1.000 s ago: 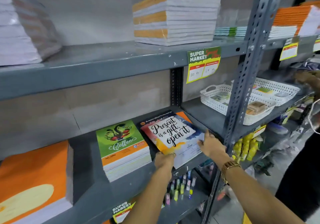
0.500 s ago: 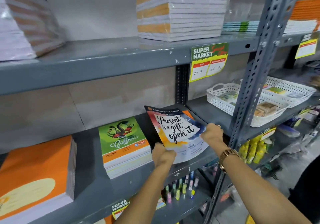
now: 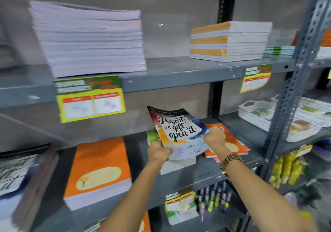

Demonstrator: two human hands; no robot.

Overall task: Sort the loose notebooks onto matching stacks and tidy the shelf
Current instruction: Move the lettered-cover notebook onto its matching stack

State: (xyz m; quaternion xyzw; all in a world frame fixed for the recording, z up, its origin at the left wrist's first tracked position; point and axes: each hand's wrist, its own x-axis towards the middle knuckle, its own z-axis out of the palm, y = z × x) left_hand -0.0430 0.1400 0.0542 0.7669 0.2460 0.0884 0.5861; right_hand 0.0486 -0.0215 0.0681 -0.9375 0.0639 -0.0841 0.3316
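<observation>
I stand at a grey metal shelf (image 3: 188, 174) against a pale wall, its perforated upright post (image 3: 293, 95) just right of my right hand. Above my hands the upper shelf's front edge carries a yellow-green price tag (image 3: 89, 99). Left of my left hand there is bare shelf, then an orange stack (image 3: 97, 169); further left, blurred, sits a stack with matching script lettering (image 3: 16, 181). My left hand (image 3: 158, 151) is closed on the lower left edge of the "Present is a gift, open it" notebook (image 3: 179, 131), and my right hand (image 3: 214, 136) is closed on its right edge. It is lifted clear and tilted, its watercolour cover facing me. Under my right hand lie loose orange notebooks (image 3: 231, 147).
</observation>
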